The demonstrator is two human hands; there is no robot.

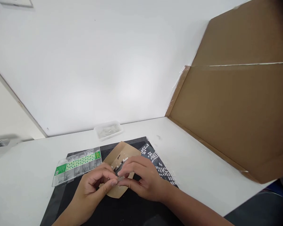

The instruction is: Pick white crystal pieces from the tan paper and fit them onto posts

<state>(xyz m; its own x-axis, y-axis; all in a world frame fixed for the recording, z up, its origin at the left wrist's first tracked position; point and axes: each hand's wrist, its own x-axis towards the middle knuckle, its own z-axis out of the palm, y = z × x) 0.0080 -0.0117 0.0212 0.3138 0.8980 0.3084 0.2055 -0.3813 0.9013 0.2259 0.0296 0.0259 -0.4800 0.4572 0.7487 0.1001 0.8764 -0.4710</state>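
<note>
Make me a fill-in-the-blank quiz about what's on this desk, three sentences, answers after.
1. Both hands, left hand and right hand, work over a brown ____ sheet lying on the black mat.
2. The clear parts box carries a ____ label.
3. A large cardboard panel stands on the ____ side of the desk.

Answers: paper; green; right

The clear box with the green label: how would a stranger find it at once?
Start at the black mat on the white table. At its left far corner lies the clear box, left of the brown paper. Only it has a green grid label.
</note>
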